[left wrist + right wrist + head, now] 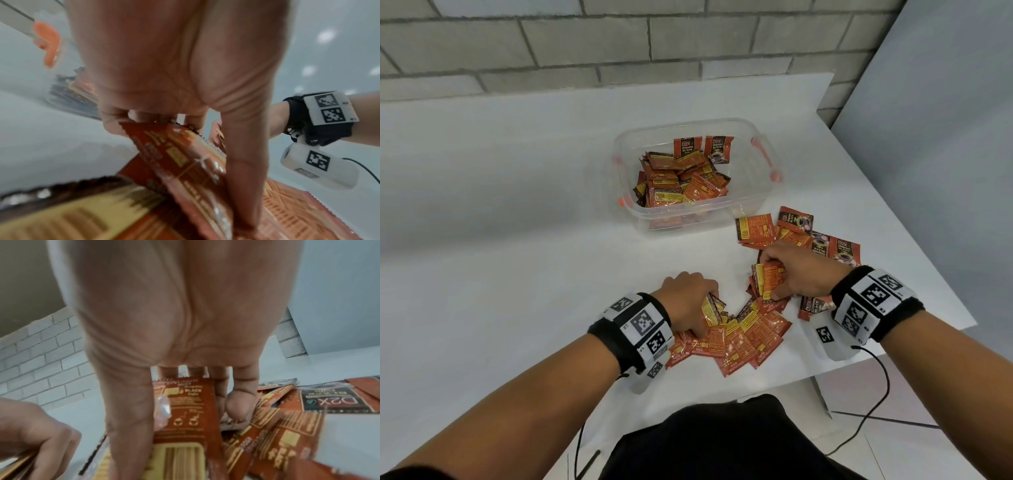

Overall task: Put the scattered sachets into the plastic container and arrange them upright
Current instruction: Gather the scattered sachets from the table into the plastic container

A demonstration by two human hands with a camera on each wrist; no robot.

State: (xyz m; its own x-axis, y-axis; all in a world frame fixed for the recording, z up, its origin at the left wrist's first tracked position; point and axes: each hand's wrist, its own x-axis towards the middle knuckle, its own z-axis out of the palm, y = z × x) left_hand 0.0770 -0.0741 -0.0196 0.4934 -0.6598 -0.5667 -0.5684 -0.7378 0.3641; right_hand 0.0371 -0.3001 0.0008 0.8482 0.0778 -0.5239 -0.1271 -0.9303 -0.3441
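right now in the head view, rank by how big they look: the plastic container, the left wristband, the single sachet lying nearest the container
1. plastic container, plainly the largest.
2. left wristband. It sits nearer the camera, so its apparent size is inflated.
3. single sachet, the smallest of the three.

Even, bright light on my worktop [517, 205], soft shadows; both wrist views blur and bend at the edges.

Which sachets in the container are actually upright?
Only the two front-facing sachets against the far wall of the plastic container, logos readable. The rest in there lie flat or tilted in a heap.
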